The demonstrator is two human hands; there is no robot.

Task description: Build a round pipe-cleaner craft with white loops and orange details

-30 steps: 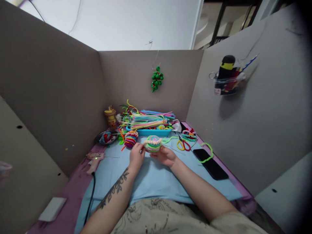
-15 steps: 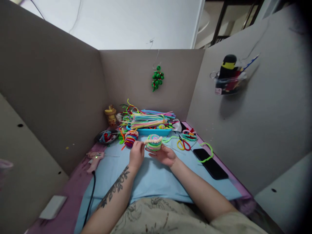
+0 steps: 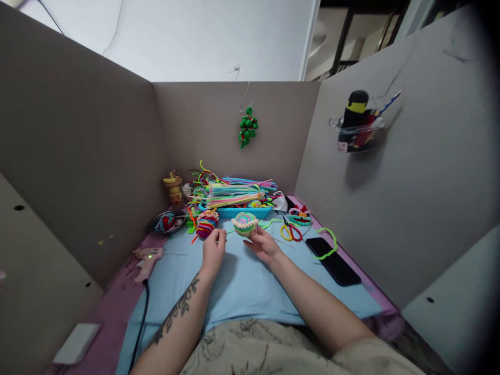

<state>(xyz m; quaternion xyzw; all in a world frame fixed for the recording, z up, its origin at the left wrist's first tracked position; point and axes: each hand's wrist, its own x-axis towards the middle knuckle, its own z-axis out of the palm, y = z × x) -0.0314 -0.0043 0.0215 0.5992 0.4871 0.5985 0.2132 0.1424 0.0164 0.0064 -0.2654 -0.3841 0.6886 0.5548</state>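
Note:
My right hand (image 3: pixel 265 247) grips a small round piece coiled from pastel pipe cleaners (image 3: pixel 245 224), green, pink and blue, with a cream braided edge along its front. It is held above the blue cloth, thumb and fingers at its lower right side. My left hand (image 3: pixel 214 252) is a little to the left, apart from the coil, with its fingers pinched together. A thin green strand shows between that hand and the coil; whether the fingers hold it is unclear. Just behind my left hand lies a striped multicoloured pipe-cleaner piece (image 3: pixel 207 224) with a cream edge.
A blue tray (image 3: pixel 234 213) heaped with pipe cleaners (image 3: pixel 238 194) stands at the back. Scissors (image 3: pixel 291 232) and a black phone (image 3: pixel 334 263) lie right. At left are a pink glue gun (image 3: pixel 148 260) with a cord and a dark bowl (image 3: pixel 154 224). Grey panels surround the table.
My left hand has drawn away from the coil, down and to the left. The coil has turned so that its cream edge runs across the front. The view has shifted slightly.

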